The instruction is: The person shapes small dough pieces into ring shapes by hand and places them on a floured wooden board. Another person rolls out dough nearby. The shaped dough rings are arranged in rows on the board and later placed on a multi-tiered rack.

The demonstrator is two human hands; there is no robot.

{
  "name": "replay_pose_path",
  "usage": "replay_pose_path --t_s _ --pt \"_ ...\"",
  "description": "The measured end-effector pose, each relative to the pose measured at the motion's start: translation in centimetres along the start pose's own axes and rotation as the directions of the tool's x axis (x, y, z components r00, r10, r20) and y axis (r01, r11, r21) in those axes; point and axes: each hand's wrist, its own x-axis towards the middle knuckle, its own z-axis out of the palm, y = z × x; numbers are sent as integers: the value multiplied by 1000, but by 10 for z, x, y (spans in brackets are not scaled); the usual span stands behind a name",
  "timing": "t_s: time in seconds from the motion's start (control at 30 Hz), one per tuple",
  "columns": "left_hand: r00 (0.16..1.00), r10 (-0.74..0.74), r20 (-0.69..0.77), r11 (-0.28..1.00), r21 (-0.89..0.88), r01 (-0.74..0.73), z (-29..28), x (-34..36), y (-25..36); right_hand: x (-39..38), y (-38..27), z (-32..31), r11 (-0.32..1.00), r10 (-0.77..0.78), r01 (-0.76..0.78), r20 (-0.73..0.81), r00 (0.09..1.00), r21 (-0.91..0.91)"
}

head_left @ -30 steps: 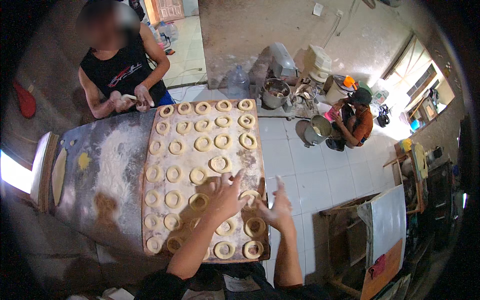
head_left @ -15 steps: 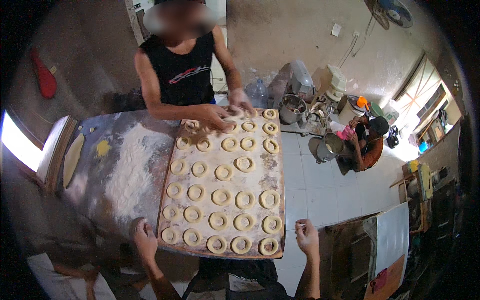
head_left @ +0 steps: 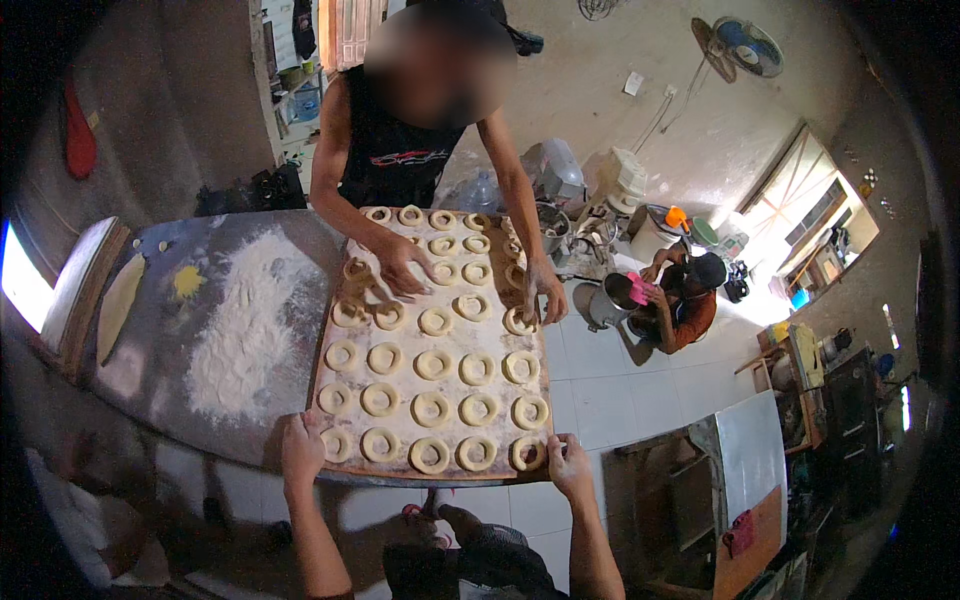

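A wide wooden board (head_left: 400, 342), dusted with flour, carries rows of raw dough rings (head_left: 433, 364). My left hand (head_left: 302, 447) is closed on its near left corner, fingertips partly hidden at the edge. At the near right corner, my right hand (head_left: 570, 467) grips the opposite side, next to a dough ring (head_left: 528, 453). Across the table a co-worker in a black sleeveless top leans over the board. One of that person's hands (head_left: 405, 265) hovers over or touches the rings at the left; the other (head_left: 543, 292) is at the right edge.
The dark table (head_left: 160, 340) to the left holds a flour heap (head_left: 245, 330), a yellow powder patch (head_left: 187, 282) and a long dough strip (head_left: 121, 305). Another person (head_left: 685, 295) crouches by a metal pot (head_left: 610, 302) at the right. A metal-topped cabinet (head_left: 750, 450) stands at the near right.
Both my hands have moved inward onto the board's near corners. The co-worker's hands, earlier together at the far end, have spread apart and come nearer over the board.
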Motion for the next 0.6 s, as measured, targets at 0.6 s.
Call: replay_pose_path --t_s 0.6 --pt "932 -353 84 935 2 354 -40 -7 37 32 5 17 674 306 -313 133 943 669"
